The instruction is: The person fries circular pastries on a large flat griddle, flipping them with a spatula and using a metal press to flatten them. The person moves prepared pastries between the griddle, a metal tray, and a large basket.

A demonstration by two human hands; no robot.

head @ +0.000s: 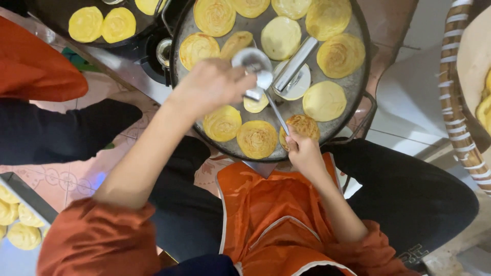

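Griddle [353, 84], round, dark and flat, carrying about a dozen spiral-layered flatbreads, fills the space beyond both hands. Metal press [294, 65] with a bar handle lies on a pale flatbread just right of the left hand [212, 84], which is clenched around a small steel cup [254, 62], tilted over the griddle's centre. Right hand [302, 151], at the near rim, grips a thin metal rod [277, 112]; a browned flatbread [303, 127] touches its fingers.
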